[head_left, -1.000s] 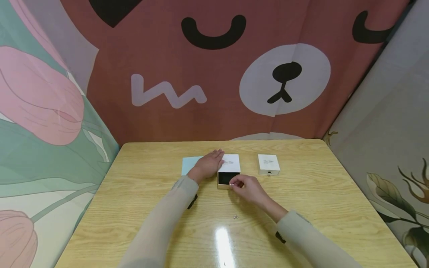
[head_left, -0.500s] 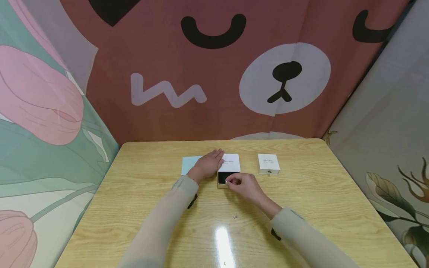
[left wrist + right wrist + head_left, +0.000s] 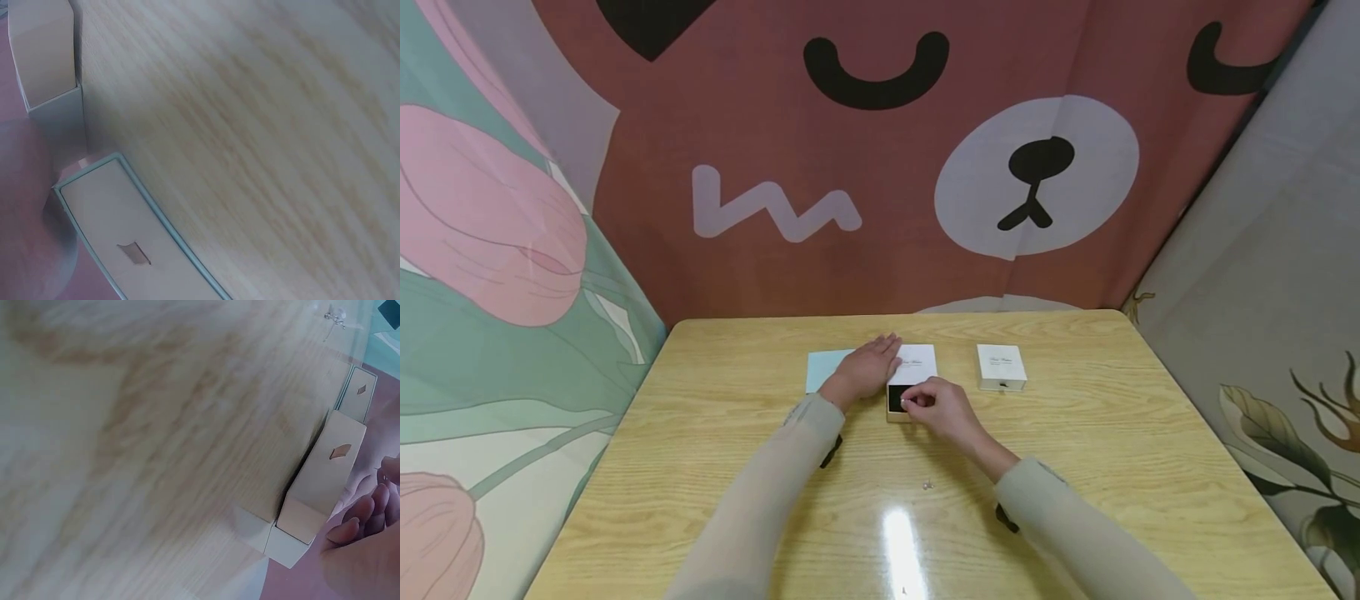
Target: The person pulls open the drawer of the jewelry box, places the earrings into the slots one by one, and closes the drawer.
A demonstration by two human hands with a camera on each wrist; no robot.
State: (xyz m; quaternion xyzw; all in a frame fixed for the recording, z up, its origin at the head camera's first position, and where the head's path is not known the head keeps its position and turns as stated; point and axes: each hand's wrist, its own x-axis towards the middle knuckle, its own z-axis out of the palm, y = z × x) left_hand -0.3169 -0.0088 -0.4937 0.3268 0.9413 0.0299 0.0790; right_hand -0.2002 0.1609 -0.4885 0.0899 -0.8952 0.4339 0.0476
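A white drawer box (image 3: 917,364) stands near the back of the table. Its black-lined drawer (image 3: 895,398) is pulled out toward the front. My left hand (image 3: 868,367) lies with extended fingers over that box's left side and a flat light blue box (image 3: 826,367), whose front pull tab shows in the left wrist view. Above the drawer, my right hand (image 3: 946,408) pinches a tiny shiny earring between thumb and forefinger; the fingers mostly cover it. In the right wrist view, the right hand (image 3: 369,531) is beside the drawer front (image 3: 325,465).
A second white box (image 3: 1002,367), its drawer pushed in, sits to the right. Another small shiny earring (image 3: 928,485) lies on the wooden table (image 3: 700,467) in front. Printed curtains (image 3: 880,275) hang behind the table and along both sides.
My right hand has moved slightly left and away from me, from the drawer's front edge to over its black lining. The left hand has stayed in place.
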